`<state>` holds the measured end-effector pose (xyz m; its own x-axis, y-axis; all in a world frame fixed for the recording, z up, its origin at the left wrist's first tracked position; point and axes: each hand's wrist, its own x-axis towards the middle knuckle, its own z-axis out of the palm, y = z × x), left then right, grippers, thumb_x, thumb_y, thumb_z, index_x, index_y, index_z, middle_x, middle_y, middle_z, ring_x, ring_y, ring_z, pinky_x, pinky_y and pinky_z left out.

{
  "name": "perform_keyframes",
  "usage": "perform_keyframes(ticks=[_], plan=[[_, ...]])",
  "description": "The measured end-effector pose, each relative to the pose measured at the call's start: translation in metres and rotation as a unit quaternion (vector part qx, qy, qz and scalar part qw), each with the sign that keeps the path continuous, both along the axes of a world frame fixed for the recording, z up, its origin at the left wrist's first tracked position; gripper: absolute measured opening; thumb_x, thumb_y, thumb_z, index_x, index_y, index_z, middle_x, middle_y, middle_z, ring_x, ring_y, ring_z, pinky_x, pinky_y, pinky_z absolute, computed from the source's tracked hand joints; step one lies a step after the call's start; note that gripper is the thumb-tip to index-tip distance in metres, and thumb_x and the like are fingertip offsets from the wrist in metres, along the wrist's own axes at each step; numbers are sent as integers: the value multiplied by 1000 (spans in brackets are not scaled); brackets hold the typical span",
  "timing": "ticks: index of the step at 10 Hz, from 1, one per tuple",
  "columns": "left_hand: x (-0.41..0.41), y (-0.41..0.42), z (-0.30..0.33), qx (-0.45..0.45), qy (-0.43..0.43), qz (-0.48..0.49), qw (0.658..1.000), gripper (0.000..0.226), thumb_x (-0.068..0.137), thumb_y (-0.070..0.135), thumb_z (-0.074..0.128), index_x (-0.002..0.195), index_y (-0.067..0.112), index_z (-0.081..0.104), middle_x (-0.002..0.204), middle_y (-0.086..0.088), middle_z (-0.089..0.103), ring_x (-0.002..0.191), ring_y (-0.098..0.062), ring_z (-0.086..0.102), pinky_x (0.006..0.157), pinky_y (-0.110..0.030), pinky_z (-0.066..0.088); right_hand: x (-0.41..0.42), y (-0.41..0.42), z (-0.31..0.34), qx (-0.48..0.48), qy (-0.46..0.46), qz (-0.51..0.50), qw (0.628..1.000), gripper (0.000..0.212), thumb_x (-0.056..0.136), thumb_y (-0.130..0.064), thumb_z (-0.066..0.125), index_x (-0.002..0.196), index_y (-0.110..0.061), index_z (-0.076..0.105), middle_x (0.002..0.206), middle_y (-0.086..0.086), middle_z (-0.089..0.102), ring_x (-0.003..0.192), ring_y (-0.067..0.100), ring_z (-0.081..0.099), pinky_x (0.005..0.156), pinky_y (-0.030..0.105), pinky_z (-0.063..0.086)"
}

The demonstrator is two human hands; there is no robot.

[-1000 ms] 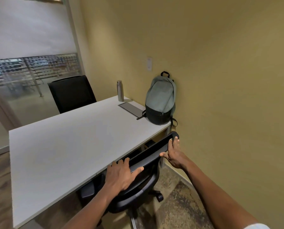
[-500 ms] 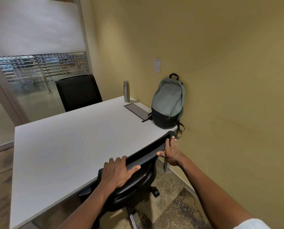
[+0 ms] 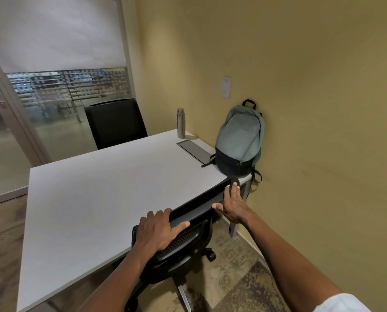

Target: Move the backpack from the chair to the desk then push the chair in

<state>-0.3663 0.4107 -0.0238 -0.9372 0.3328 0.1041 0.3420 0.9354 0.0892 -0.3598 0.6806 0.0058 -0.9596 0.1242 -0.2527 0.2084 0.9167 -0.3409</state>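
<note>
A grey-green backpack [image 3: 240,140] with a black base stands upright on the far right corner of the white desk [image 3: 102,199], leaning against the yellow wall. The black office chair [image 3: 188,242] is tucked under the desk's near edge, its backrest top touching the desk edge. My left hand [image 3: 157,230] grips the left part of the backrest top, fingers over the front and thumb behind. My right hand [image 3: 233,204] rests on the right part of the backrest top with fingers extended along it.
A steel bottle [image 3: 180,123] stands at the desk's far edge beside a grey cable hatch [image 3: 194,150]. A second black chair [image 3: 116,122] sits across the desk. Glass partition at left, yellow wall close on the right, patterned carpet below.
The chair has rolled further under the desk, its backrest now meeting the desk edge. Both hands stayed on the backrest top and moved forward with it.
</note>
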Motion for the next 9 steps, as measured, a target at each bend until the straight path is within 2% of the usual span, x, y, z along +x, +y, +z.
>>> perform_keyframes(ticks=[4,6,8,9], plan=[[-20,-14,5,8,-8,3,1000,98,70,95,10,128,27,49,118,-2,64,105,-28,57,74,-41,38,-23,-11,-5,-1,11,1,1000,97,95,-61,38,152,0,-11,154,28,-29,146,41,-22,120,49,3],[-20,-12,7,14,-13,0,1000,100,68,96,9,126,25,50,119,-5,64,105,-29,57,72,-40,38,-21,-14,-3,15,10,-11,1000,95,95,-61,36,152,0,-10,156,29,-24,147,41,-17,120,49,6],[-18,-18,11,24,-58,-15,998,109,65,98,7,129,20,48,125,-10,60,112,-32,53,90,-48,44,-4,-36,-2,65,28,-43,997,86,100,-56,27,151,6,-2,159,30,-9,149,41,-4,122,46,8],[-20,-27,12,57,-65,-45,995,110,70,95,10,143,17,38,142,-12,50,127,-32,47,102,-50,40,14,-54,-7,60,74,-64,993,82,101,-55,26,152,4,0,161,26,-6,151,37,-3,122,45,8]])
